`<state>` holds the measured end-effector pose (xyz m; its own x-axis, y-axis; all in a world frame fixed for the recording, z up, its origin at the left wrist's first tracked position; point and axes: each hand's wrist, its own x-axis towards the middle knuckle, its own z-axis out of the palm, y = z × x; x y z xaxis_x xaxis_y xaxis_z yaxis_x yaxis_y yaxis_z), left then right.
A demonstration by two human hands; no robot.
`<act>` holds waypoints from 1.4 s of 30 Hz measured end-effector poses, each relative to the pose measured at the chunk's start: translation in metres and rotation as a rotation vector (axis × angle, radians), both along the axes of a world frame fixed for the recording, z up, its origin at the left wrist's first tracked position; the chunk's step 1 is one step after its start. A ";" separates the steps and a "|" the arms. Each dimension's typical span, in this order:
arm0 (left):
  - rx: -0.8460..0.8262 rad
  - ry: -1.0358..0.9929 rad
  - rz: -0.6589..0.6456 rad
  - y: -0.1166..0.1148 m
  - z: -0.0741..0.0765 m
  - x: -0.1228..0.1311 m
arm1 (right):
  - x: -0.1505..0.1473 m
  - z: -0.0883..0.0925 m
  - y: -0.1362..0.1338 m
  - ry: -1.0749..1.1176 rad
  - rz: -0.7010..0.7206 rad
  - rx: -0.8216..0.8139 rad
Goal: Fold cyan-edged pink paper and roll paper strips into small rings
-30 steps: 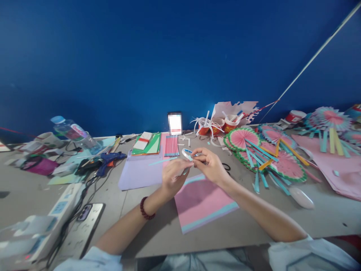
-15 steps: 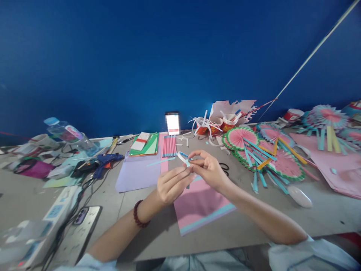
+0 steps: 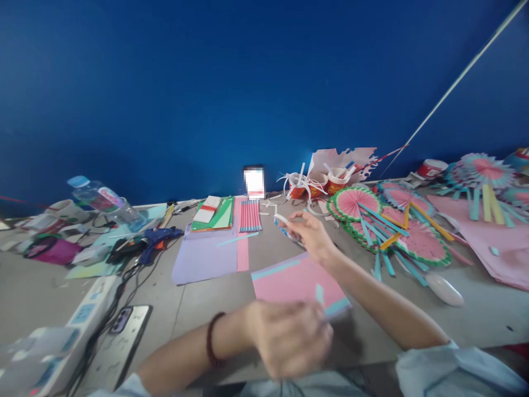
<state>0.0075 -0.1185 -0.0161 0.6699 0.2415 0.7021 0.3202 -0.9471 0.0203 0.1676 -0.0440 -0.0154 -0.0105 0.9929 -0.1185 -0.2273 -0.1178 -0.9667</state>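
My right hand [image 3: 311, 234] is closed around a white ring with blue print that looks like a roll of tape [image 3: 280, 221], held over the middle of the table. Nearer to me, my left hand [image 3: 291, 336] is smeared by motion. Its fingers are pinched, and a small light blue strip [image 3: 319, 293] sticks up at their tips. Under and behind this hand lies a pink paper sheet [image 3: 285, 281] with light blue bands along two edges. The left hand covers the sheet's near part.
Left of centre lie a purple folder [image 3: 204, 256], a row of pink-and-blue strips [image 3: 250, 215] and a blue glue gun [image 3: 155, 240]. A phone [image 3: 119, 342] and a power strip [image 3: 88, 309] are at the left. Watermelon paper fans [image 3: 356, 205] and a white mouse-like object [image 3: 445, 290] sit right.
My hands have parted. The left moved down toward me and right, with the light blue strip; the right stayed near its place with the tape roll, moving slightly up. The pink sheet has shifted slightly.
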 end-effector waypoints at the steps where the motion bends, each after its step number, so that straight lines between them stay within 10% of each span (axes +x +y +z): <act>1: 0.078 -0.034 -0.080 -0.006 0.002 0.005 | 0.004 -0.005 0.008 -0.008 -0.009 0.011; 4: 0.449 -0.039 -0.103 -0.012 0.012 0.009 | 0.016 -0.021 0.027 -0.204 0.045 0.112; 15: 0.309 -0.111 -0.077 0.014 0.007 -0.004 | 0.030 -0.073 0.055 -0.789 0.109 0.297; 22: 0.259 -0.136 0.086 0.038 -0.011 -0.005 | 0.031 -0.042 0.047 -0.730 0.043 0.374; 30: 0.290 -0.204 0.207 0.052 -0.021 -0.009 | 0.035 0.013 0.017 -0.417 0.552 0.174; 42: 0.267 -0.112 0.126 0.054 -0.030 -0.008 | 0.033 0.006 0.019 -0.320 0.305 0.115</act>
<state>-0.0008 -0.0645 -0.0459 0.5610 0.1153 0.8197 0.4454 -0.8767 -0.1815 0.2010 -0.0254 -0.0093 -0.2856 0.9569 -0.0527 0.1137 -0.0208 -0.9933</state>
